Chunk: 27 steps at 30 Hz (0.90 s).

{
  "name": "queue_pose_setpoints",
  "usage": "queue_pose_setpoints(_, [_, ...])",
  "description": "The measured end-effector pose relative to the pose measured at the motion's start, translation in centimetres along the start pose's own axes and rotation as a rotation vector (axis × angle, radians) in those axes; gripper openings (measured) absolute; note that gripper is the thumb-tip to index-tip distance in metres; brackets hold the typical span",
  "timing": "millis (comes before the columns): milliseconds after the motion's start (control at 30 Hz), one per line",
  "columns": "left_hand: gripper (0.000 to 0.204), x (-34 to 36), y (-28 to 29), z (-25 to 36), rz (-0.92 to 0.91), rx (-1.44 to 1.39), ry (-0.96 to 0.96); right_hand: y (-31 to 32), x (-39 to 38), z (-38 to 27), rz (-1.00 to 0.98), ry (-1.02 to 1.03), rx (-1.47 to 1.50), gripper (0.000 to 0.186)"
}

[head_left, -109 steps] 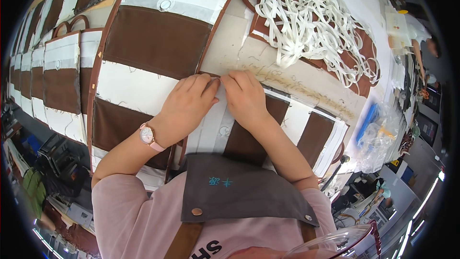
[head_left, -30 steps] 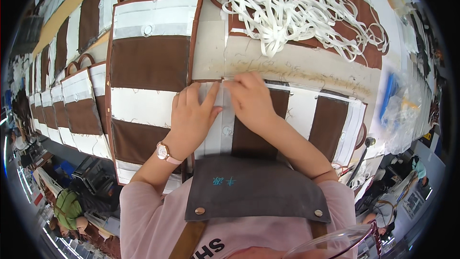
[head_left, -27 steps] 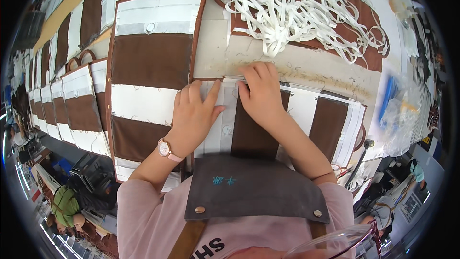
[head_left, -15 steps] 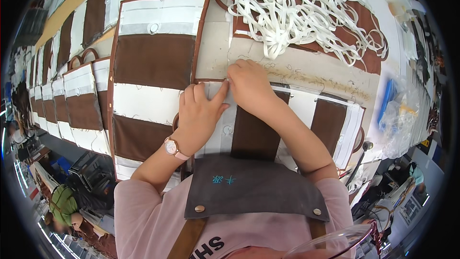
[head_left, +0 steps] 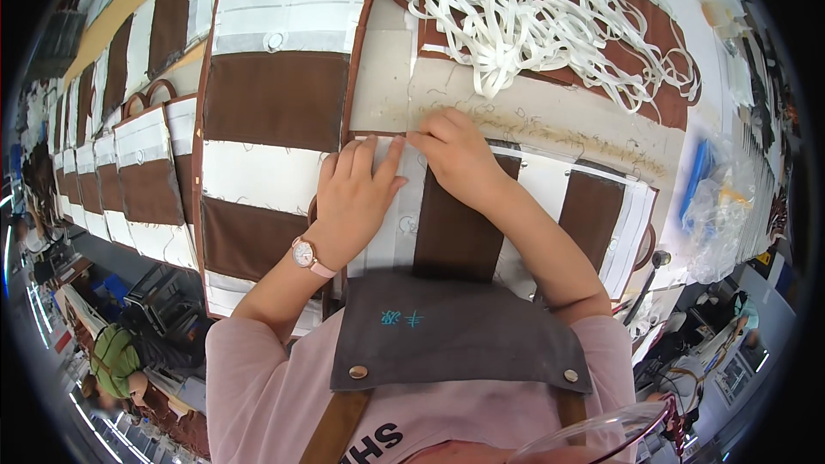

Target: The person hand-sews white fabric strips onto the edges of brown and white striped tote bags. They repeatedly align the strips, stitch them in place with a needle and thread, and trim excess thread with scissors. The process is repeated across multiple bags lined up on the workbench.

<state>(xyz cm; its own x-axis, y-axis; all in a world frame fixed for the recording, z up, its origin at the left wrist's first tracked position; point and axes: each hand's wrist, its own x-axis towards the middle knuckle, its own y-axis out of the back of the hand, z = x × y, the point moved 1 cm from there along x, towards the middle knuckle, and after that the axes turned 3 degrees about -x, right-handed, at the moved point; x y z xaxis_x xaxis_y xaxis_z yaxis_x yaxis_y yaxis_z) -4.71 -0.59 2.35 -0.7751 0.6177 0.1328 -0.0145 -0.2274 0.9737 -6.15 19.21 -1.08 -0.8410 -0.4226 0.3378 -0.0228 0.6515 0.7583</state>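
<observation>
A brown-and-white striped fabric bag panel (head_left: pixel 550 198) lies flat in front of me on the worktable. My left hand (head_left: pixel 357 198) lies flat on its white end, fingers spread and pressing down. My right hand (head_left: pixel 455 155) rests beside it at the panel's top edge, fingertips pinching or pressing the corner; nothing is lifted. A pink-strapped watch (head_left: pixel 305 256) sits on my left wrist.
Another striped bag (head_left: pixel 275 120) with a brown handle lies to the left. More striped bags (head_left: pixel 146 180) overlap along the left edge. A heap of white straps (head_left: pixel 541 13) covers brown bags at the back. A clear plastic bag (head_left: pixel 718 206) lies on the right.
Both hands have stayed on the panel's top edge, shifting slightly along it. My left hand has flattened out with fingers spread.
</observation>
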Motion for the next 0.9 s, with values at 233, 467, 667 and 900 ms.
queue_pose_setpoints(233, [0.058,0.21,0.41,-0.01,-0.03,-0.023,0.015,0.37,-0.07,-0.86,-0.03,0.067,-0.168,0.028])
queue_pose_setpoints(467, [0.06,0.06,0.33,0.34,-0.031,-0.007,0.045,-0.19,0.25,-0.77,-0.005,-0.026,-0.094,0.027])
queue_pose_setpoints(667, [0.06,0.45,0.36,0.37,-0.03,-0.104,0.106,0.44,0.31,-0.68,-0.092,0.127,-0.219,0.026])
queue_pose_setpoints(900, [0.058,0.69,0.55,0.01,-0.09,-0.071,0.071,-0.1,-0.02,-0.1,0.046,-0.007,-0.07,0.022])
